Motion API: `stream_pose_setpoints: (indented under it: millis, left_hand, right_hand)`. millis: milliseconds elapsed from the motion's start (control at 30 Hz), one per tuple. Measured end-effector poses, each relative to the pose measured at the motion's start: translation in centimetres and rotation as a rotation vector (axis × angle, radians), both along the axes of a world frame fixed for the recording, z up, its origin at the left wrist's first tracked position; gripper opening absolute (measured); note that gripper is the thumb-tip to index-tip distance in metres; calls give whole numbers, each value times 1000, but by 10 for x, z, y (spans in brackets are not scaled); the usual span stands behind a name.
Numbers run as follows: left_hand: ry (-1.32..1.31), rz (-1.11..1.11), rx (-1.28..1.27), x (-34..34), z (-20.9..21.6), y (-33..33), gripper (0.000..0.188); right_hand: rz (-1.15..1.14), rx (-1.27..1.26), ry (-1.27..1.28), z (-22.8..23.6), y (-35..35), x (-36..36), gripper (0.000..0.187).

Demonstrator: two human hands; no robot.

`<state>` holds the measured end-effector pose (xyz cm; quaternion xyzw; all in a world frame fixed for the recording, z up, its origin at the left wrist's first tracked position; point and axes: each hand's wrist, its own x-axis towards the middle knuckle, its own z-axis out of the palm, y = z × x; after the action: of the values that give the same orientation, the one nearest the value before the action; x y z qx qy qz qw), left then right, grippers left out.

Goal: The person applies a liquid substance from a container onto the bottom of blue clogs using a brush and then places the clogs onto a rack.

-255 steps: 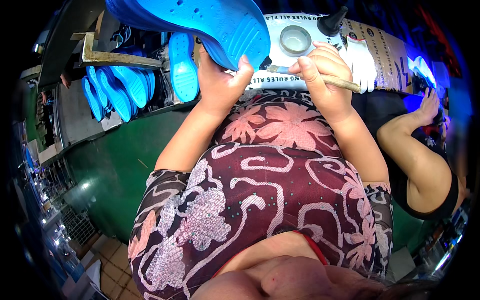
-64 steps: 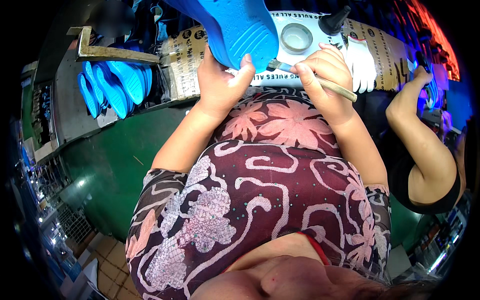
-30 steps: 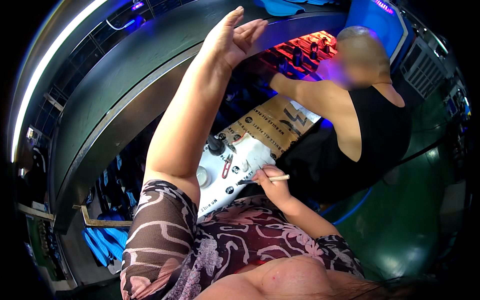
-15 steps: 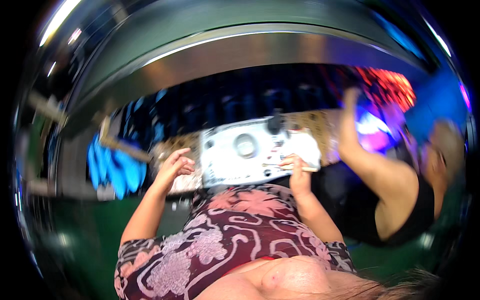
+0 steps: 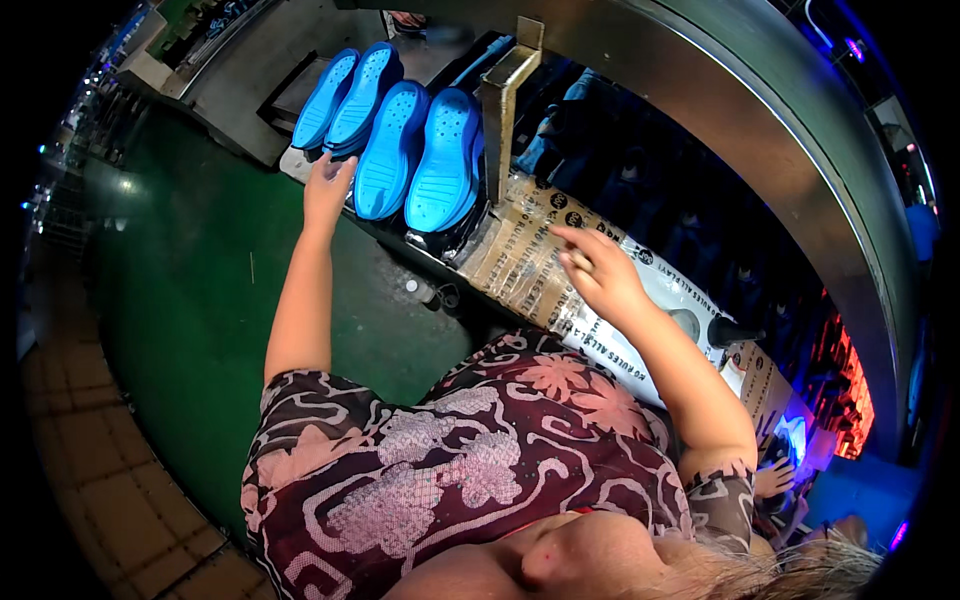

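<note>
Several blue perforated shoe soles (image 5: pixel 390 150) lie side by side, some stacked, at the bench's left end. My left hand (image 5: pixel 326 190) is at the near end of the leftmost soles (image 5: pixel 325 105), thumb and fingers apart; whether it touches them I cannot tell. My right hand (image 5: pixel 605 275) hovers over the cardboard-covered bench top (image 5: pixel 520 245), fingers bent together. A small pale bit shows between those fingers, too little to name. Beside that hand lies a white printed sheet (image 5: pixel 625 365), with a round grey piece (image 5: pixel 686 322) and a black object (image 5: pixel 735 332) on it.
An upright metal bracket (image 5: pixel 498 140) stands right of the soles. Behind the bench runs a dark rack of shoes (image 5: pixel 690 225) under a wide metal hood (image 5: pixel 770 100). At lower right a co-worker's hand (image 5: pixel 775 478) is near a bluish light. The floor (image 5: pixel 200 300) is green.
My view has swung left, bringing the blue soles close. My left hand has reached out to them. My right hand has left the far part of the white sheet, where it held a thin stick.
</note>
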<state>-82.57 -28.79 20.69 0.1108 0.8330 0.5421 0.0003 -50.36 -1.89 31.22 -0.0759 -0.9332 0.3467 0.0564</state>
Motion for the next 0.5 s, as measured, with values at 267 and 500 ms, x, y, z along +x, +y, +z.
stream_pose_setpoints:
  millis: [267, 500]
  left_hand:
    - [-536, -368, 2, -68, -18, 53, 84]
    - [-755, -579, 129, -79, -22, 51, 71]
  right_hand:
    - [-42, -142, -232, -72, -23, -100, 77]
    - [-289, -450, -308, -110, -58, -149, 86]
